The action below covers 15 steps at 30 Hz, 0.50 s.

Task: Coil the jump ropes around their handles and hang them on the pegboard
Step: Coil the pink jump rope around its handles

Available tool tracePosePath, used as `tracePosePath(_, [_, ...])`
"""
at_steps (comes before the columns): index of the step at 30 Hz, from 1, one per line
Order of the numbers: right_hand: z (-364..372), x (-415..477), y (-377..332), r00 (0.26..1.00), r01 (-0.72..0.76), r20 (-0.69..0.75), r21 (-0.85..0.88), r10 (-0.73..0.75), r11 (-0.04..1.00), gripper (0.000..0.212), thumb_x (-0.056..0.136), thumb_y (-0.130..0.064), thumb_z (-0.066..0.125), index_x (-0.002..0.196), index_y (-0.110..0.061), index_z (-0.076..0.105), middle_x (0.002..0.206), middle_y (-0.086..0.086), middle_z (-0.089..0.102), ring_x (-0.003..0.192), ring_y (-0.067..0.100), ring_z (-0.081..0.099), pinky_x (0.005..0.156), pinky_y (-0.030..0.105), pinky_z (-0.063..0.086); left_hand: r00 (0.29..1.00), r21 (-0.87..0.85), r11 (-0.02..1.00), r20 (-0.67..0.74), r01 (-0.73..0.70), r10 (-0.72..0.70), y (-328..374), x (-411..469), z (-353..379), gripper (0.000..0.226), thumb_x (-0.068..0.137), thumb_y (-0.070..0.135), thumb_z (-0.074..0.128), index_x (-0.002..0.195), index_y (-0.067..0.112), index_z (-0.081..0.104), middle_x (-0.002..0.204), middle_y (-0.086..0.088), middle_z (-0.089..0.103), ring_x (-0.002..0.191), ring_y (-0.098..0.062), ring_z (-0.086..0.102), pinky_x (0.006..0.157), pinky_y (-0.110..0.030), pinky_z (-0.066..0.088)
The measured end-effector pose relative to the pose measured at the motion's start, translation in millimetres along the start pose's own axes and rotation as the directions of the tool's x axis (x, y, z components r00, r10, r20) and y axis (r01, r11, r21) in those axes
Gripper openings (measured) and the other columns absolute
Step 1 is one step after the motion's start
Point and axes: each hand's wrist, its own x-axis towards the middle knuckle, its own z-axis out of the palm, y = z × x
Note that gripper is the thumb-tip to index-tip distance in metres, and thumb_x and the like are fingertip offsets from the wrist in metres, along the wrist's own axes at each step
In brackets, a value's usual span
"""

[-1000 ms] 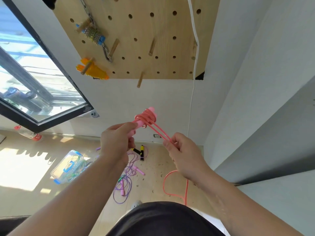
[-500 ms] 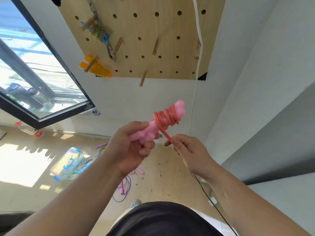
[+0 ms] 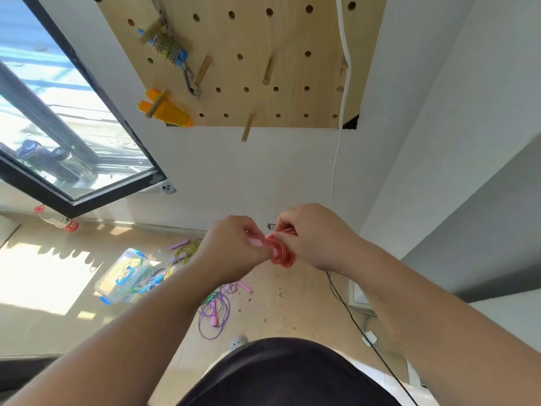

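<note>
With both our left hand [image 3: 234, 247] and right hand [image 3: 310, 238] clamped on the rope [image 3: 279, 254], we judge it light, springy, best pinched at the coils.

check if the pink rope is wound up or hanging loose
Wound up: the pink rope sits in coils between the left hand and right hand, none trailing down.

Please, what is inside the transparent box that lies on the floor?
Through the clear box tangled cords show, yellow, green and blue, likely jump ropes. Its blue latches and glare hide how many.
</note>
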Motion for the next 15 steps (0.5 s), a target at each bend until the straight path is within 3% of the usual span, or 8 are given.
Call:
tracePosePath(3, [20.6,-10.7,-3.4,0.991,0.014,-0.131,0.055,-0.007,0.998,0.027,0.105,-0.031,0.045,0.097,-0.021,0.068,0.091,-0.005,0.064,0.086,0.018,0.057,0.08,0.038,0.045,0.989,-0.222,0.972,-0.106,0.076,-0.101,-3.6,9.4,0.6,0.018,0.066,0.029,0.09,0.076,0.026,0.076,0.074,0.007,0.073,0.07,-0.01,0.068,0.063,-0.024,0.052])
tracePosePath(5, [33.6,-18.7,-2.1,0.983,0.017,-0.185,0.106,0.003,0.994,0.026,0.106,-0.027,0.043,0.109,-0.023,0.069,0.09,-0.005,0.062,0.085,0.018,0.056,0.076,0.038,0.046,0.975,-0.384,0.914,-0.117,0.131,-0.189,-3.3,10.7,3.6,0.016,0.066,0.025,0.09,0.075,0.022,0.077,0.069,0.008,0.072,0.062,-0.011,0.065,0.06,-0.029,0.048])
tracePosePath(8, [44.8,-32.9,1.9,0.949,0.015,-0.307,0.288,0.078,0.957,0.025,0.105,-0.026,0.051,0.123,-0.028,0.068,0.097,-0.012,0.068,0.089,0.007,0.06,0.078,0.024,0.048,0.966,-0.592,0.789,-0.067,0.164,-0.251,0.9,7.9,9.9,0.008,0.071,0.015,0.085,0.075,0.012,0.079,0.064,-0.007,0.064,0.05,-0.016,0.049,0.053,-0.031,0.038])
tracePosePath(11, [45.3,-42.8,9.2,0.922,0.057,-0.358,0.495,0.144,0.867,0.016,0.102,-0.022,0.058,0.111,-0.027,0.07,0.085,-0.018,0.068,0.08,0.006,0.063,0.068,0.016,0.047,0.959,-0.775,0.601,0.021,0.193,-0.281,5.0,7.1,11.4,0.016,0.081,0.008,0.076,0.088,-0.006,0.073,0.074,-0.017,0.054,0.051,-0.021,0.042,0.045,-0.027,0.033])
tracePosePath(15, [39.9,-45.6,16.9,0.927,0.078,-0.335,0.612,0.169,0.787,0.011,0.103,-0.021,0.057,0.099,-0.028,0.064,0.074,-0.006,0.064,0.067,0.014,0.058,0.063,0.029,0.047,0.941,-0.881,0.366,0.207,0.299,-0.269,18.8,4.0,11.0,0.012,0.09,0.014,0.062,0.091,0.002,0.065,0.072,-0.013,0.057,0.049,-0.015,0.04,0.039,-0.022,0.031])
